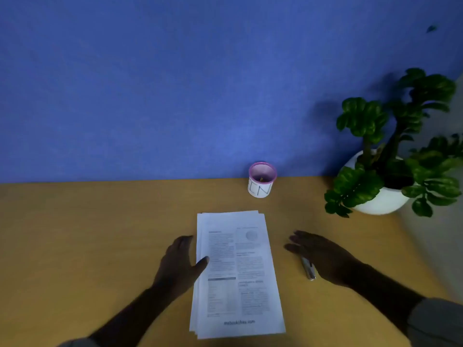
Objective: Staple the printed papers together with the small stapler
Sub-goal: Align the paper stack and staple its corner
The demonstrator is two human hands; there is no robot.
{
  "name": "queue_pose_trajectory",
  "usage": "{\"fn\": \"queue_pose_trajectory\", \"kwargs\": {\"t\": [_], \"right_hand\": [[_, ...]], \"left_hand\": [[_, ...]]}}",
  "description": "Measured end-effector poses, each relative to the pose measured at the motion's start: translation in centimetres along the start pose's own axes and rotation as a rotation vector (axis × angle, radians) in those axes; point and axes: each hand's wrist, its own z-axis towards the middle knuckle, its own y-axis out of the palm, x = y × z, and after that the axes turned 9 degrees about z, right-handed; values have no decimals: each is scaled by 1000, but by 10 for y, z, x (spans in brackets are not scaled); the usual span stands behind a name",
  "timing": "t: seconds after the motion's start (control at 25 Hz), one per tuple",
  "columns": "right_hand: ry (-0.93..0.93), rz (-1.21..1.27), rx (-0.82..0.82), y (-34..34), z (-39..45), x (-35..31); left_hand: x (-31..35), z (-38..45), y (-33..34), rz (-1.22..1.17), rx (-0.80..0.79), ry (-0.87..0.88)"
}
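A loose stack of printed papers [238,274] lies on the wooden desk [100,234], its sheets slightly fanned at the edges. My left hand [180,261] rests at the stack's left edge, thumb on the top page, fingers spread on the desk. To the right of the papers lies a small silvery stapler [308,268], partly covered by my right hand [323,254]. That hand hovers flat over it with fingers extended; I cannot see any grip on it.
A small white cup with a pink rim [261,180] stands at the back against the blue wall. A potted green plant in a white bowl [383,199] occupies the back right corner. The desk's right edge runs diagonally near the plant.
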Motion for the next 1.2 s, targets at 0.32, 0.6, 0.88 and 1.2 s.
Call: {"fn": "queue_pose_trajectory", "kwargs": {"t": [0.32, 0.6, 0.88, 1.2], "right_hand": [[-44, -123, -89, 34, 9, 24], [-45, -111, 226, 40, 17, 18], [522, 799, 277, 60, 86, -52], [600, 590, 262, 89, 91, -75]], "left_hand": [[6, -8, 28, -14, -97, -167], [12, -8, 34, -32, -115, -268], [30, 8, 31, -134, -127, -363], [33, 24, 31, -720, -149, -605]]}}
